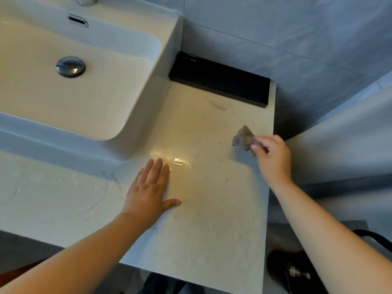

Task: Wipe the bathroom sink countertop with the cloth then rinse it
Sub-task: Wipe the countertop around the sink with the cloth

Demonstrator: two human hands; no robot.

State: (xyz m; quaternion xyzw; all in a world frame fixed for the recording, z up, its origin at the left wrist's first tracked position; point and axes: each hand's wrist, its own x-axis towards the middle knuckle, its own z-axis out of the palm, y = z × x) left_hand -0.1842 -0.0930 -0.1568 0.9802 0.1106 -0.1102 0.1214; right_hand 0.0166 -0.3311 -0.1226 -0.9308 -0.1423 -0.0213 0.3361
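The pale marble-look countertop (212, 198) runs right of a white rectangular sink (89, 96) with a chrome drain plug (70, 66). My right hand (273, 158) is pinched on a small crumpled grey-brown cloth (244, 137) near the counter's right edge; whether the cloth touches the surface I cannot tell. My left hand (150, 194) lies flat on the counter, fingers spread, just in front of the sink's corner. A wet sheen (171, 161) glints beside its fingertips.
A black rectangular box (218, 79) lies at the back of the counter against the grey tiled wall (297, 39). The faucet base (86, 0) and overflow slot (77, 20) sit behind the basin. A dark round object (292, 270) lies on the floor at lower right.
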